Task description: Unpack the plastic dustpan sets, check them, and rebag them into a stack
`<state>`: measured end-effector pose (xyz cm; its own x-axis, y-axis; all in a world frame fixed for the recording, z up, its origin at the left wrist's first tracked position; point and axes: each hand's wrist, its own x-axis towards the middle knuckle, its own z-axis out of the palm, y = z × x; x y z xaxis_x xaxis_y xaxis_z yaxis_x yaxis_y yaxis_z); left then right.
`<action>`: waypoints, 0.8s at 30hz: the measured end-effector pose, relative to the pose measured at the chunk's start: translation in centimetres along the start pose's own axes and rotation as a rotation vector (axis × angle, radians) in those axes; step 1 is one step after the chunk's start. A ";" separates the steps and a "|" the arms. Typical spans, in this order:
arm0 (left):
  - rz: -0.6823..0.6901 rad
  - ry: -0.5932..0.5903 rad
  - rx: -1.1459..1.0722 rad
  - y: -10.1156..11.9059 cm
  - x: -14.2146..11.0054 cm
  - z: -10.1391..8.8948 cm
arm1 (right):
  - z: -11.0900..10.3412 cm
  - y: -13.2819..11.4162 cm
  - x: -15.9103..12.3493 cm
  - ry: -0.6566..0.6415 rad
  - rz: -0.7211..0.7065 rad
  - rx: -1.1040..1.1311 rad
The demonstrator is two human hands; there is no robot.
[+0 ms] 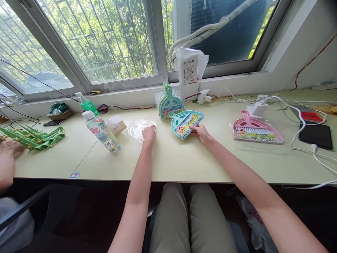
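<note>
My right hand (201, 133) grips the lower right corner of a teal mini dustpan and brush set (185, 123), tilted with its printed card and bristles facing me. My left hand (149, 134) is closed on the right side of a crumpled clear plastic bag (137, 129) lying on the table. Just behind the held set, more teal dustpan sets (170, 102) lean upright in clear wrapping against the wall below the window. Off to the right lies a pink dustpan and brush set (256, 130) in clear wrapping.
Two bottles (101, 131) (89, 104) and a small tissue box (116, 124) stand left of the bag. A co-worker's hand (13, 147) touches green stalks (34, 137) at far left. Cables (300, 116) and a phone (316, 135) lie right; a tissue pack (188, 66) sits on the sill.
</note>
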<state>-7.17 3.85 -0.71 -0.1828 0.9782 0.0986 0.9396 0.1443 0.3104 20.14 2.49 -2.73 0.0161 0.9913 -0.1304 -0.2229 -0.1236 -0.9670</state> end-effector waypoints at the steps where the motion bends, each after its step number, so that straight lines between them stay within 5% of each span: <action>1: 0.008 0.000 0.035 0.0 0.0 0.0 | 0.0 0.0 0.0 0.001 0.003 0.001; 12: -0.012 0.140 0.148 0.5 0.4 0.1 | 0.0 -0.1 0.0 -0.005 -0.003 0.006; 19: -0.068 0.127 0.237 0.4 -0.2 -0.2 | -0.1 0.2 0.3 -0.062 -0.073 0.027; 24: -0.118 0.253 0.160 0.4 -0.2 -1.1 | 0.0 0.1 0.0 -0.138 -0.088 -0.004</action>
<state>-7.11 3.53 0.39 -0.3408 0.8881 0.3086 0.9375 0.2962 0.1829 20.11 2.44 -2.82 -0.0988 0.9950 -0.0140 -0.2222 -0.0358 -0.9743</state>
